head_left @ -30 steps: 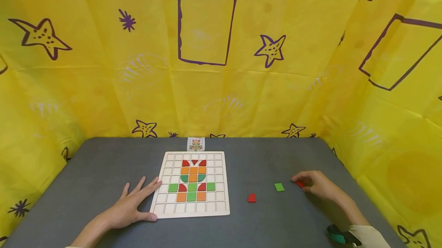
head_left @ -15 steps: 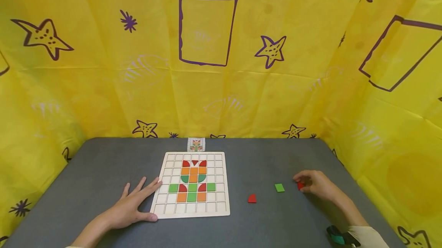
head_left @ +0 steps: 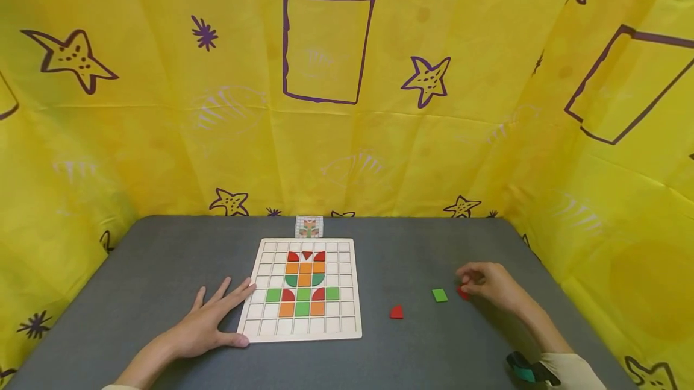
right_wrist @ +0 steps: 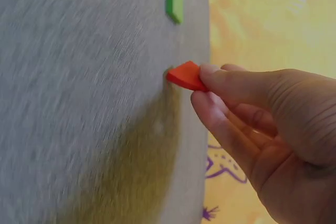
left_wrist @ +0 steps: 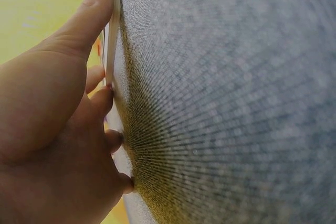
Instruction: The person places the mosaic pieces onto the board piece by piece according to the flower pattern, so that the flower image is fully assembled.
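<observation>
My right hand [head_left: 494, 287] pinches a red quarter-circle tile [right_wrist: 185, 75] between thumb and fingers, right of the board. In the right wrist view one corner of the tile points towards the table, and whether it touches is unclear. My left hand [head_left: 197, 331] rests with spread fingers at the left edge of the wooden grid board [head_left: 347, 325], its thumb on the near corner. Red, orange and green tiles form a flower-like pattern on the board. A green square tile [head_left: 440, 295] and another red quarter-circle tile [head_left: 397, 312] lie on the table between board and right hand.
A small pattern card [head_left: 309, 227] lies just beyond the board's far edge. The dark grey table [head_left: 390, 360] is bordered by yellow cloth [head_left: 325, 155] with purple drawings at the back and sides.
My right hand has gripped the red quarter-circle tile and shifted it slightly left, towards the green square. My left hand has stayed at the board's edge.
</observation>
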A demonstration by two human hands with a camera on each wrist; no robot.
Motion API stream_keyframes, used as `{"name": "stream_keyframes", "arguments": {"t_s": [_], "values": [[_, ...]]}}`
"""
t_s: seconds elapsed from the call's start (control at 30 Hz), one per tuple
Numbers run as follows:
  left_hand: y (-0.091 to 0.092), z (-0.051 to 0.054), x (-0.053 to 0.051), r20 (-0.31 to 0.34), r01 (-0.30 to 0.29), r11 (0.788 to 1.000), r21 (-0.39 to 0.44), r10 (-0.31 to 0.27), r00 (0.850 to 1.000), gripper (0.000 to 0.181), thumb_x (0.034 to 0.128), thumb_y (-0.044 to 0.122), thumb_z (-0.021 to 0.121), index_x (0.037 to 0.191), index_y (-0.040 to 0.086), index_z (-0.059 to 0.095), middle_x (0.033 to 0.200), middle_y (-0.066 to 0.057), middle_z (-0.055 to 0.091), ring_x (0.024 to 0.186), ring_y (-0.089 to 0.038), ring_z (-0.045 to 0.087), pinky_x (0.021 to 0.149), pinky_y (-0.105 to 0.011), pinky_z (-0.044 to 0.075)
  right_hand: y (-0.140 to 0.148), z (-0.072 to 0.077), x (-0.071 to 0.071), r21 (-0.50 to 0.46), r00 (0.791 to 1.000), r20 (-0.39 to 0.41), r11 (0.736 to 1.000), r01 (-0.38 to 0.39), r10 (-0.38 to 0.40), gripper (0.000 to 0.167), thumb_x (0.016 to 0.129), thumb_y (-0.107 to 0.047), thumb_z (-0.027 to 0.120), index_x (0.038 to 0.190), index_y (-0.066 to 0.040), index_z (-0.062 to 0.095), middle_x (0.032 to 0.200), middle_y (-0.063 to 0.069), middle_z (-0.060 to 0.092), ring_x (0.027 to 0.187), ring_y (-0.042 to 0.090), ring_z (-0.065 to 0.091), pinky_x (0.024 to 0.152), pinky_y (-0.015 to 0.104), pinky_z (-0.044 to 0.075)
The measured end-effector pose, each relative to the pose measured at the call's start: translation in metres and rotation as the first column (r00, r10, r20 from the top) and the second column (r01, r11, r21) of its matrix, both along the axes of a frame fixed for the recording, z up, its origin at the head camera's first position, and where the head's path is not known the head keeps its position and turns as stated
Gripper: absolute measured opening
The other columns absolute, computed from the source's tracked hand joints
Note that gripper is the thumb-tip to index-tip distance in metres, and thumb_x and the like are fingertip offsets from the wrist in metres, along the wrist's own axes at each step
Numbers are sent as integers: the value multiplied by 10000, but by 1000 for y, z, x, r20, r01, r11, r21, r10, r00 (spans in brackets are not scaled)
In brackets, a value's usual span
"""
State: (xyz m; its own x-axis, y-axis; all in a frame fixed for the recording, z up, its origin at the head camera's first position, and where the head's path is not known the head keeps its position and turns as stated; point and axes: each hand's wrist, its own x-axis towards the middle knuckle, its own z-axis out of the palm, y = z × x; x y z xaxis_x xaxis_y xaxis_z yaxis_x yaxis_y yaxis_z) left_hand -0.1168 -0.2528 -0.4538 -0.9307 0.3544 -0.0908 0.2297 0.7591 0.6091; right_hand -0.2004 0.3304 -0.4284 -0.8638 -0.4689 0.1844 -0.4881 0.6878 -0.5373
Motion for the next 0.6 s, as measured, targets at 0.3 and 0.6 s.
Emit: {"name": "stream_keyframes", "arguments": {"t_s": [0.3, 0.6], "values": [[0, 0, -1, 5, -2, 1000, 5, 2, 1000, 1001, 688, 555, 793, 1512, 154, 388, 1583, -161, 284, 1421, -561, 37, 1004, -768, -113, -37, -1, 2, -106, 998, -7, 992, 65, -66, 181, 830, -26, 755, 1009, -18, 722, 844, -29, 679, 748, 60, 628, 665, 250, 550], [-1, 0, 0, 2, 0, 1000, 7, 0, 1000, 1003, 686, 555, 792, 1511, 152, 388, 1582, -163, 286, 1420, -565, 37, 999, -772, -108, -73, -5, 2, -171, 997, 39, 983, 73, -67, 166, 823, -25, 765, 985, -20, 729, 857, -15, 704, 764, 85, 647, 691, 260, 559]]}}
